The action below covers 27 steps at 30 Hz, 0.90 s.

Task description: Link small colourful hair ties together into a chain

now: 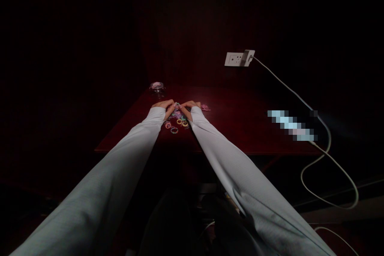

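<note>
1. Grey fabric is covering both arms; our sleeves point(138, 140) are stretching over the table's near edge.
2. Our left hand point(165, 104) and right hand point(189, 105) are facing each other, fingers curling and thumbs pointing inward. Something small and pale point(177, 105) is showing between the fingertips; we cannot tell which fingers are pinching it.
3. Coloured hair ties point(178, 115) are lying in a pile between and below our hands, a few rings spreading nearer us.
4. We are probably working best by handling one tie at a time, fingertips close, wrists low, keeping loops from snagging.
5. Dark-red and bare-looking, the table point(240, 132) is carrying a glass jar point(157, 89) at its far left and a pink item point(205, 107) just beside our right hand.
6. Darkness is swallowing the room; a white cable point(282, 81) is running from a wall socket point(232, 59) to a pixelated object point(291, 125).
</note>
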Each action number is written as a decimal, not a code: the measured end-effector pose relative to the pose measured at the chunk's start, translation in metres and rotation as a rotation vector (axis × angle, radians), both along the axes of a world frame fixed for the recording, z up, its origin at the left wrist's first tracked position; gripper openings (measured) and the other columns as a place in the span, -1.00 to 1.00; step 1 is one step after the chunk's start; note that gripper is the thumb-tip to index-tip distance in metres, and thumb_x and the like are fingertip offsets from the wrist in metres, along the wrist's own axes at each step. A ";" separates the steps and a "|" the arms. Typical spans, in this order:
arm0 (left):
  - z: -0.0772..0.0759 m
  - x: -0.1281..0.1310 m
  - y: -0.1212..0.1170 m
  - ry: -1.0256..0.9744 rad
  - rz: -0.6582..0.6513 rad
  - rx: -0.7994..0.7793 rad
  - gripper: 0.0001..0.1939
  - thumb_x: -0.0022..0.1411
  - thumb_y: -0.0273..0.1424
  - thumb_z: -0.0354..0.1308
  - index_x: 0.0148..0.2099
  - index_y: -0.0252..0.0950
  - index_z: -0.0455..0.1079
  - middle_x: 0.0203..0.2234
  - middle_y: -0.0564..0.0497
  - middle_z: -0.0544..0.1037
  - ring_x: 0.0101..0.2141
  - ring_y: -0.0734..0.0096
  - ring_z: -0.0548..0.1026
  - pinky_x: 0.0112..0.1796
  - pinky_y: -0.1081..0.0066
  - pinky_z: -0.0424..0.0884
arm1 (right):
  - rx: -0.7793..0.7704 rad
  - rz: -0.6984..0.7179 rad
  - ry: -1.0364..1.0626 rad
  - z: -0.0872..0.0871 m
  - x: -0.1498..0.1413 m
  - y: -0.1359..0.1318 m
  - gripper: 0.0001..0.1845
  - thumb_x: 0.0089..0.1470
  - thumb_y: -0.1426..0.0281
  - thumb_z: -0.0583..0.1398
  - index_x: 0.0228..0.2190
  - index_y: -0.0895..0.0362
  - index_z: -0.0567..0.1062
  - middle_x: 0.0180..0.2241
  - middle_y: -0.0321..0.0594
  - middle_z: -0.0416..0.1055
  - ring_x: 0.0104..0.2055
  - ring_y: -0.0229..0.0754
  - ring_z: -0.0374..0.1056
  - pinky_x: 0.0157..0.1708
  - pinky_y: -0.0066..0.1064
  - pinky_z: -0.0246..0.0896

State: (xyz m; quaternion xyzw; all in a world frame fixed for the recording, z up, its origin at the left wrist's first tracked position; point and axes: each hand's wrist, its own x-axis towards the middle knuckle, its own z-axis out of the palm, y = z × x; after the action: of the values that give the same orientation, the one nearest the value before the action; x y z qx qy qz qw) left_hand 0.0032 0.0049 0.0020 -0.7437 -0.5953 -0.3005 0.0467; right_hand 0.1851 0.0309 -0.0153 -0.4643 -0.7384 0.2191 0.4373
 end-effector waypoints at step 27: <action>-0.001 -0.004 0.003 0.032 -0.009 -0.016 -0.69 0.48 -0.19 0.02 -0.17 -0.18 0.54 -0.26 -0.04 0.69 -0.25 0.25 0.59 -0.26 0.38 0.33 | 0.027 -0.038 0.036 -0.002 0.002 0.000 -0.63 0.29 -0.04 0.30 -0.32 -0.06 0.73 -0.14 -0.21 0.58 0.09 0.01 0.26 0.18 -0.13 0.10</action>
State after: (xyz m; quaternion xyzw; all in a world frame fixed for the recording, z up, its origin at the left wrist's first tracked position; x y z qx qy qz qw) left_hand -0.0008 0.0083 0.0013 -0.7514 -0.5937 -0.2838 0.0489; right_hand 0.1872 0.0307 -0.0177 -0.4684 -0.7242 0.2092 0.4608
